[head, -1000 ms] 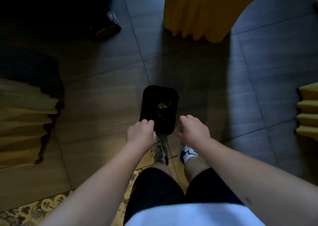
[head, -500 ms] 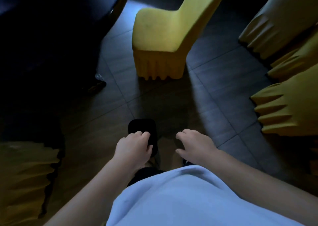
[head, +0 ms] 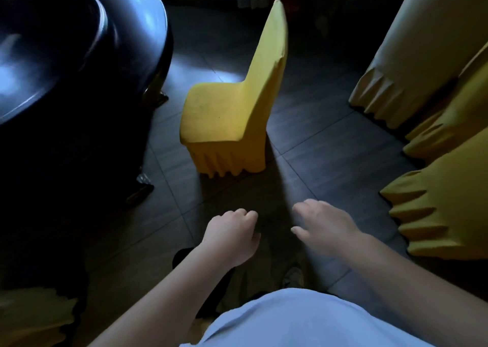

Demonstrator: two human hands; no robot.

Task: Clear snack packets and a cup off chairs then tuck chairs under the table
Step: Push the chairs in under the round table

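Observation:
A chair in a yellow cover (head: 224, 124) stands alone on the dark tiled floor ahead of me, its seat bare and turned towards the dark round table (head: 79, 56) at the left. My left hand (head: 229, 237) hovers low in front of me, curled into a fist with nothing visible in it. My right hand (head: 323, 225) is beside it with the fingers loosely apart and nothing in them. Both hands are well short of the chair. A black shape (head: 183, 256) shows under my left wrist; I cannot tell what it is. No snack packets or cup are in view.
Several more yellow-covered chairs (head: 435, 140) crowd the right side, and another one (head: 34, 317) sits at the bottom left. A table foot (head: 144, 185) juts out on the floor at the left. Open floor lies between me and the lone chair.
My view has lifted from the floor to the chair and table. The black bin that was at my fingertips has dropped out of sight under my left arm. Both hands have come off it.

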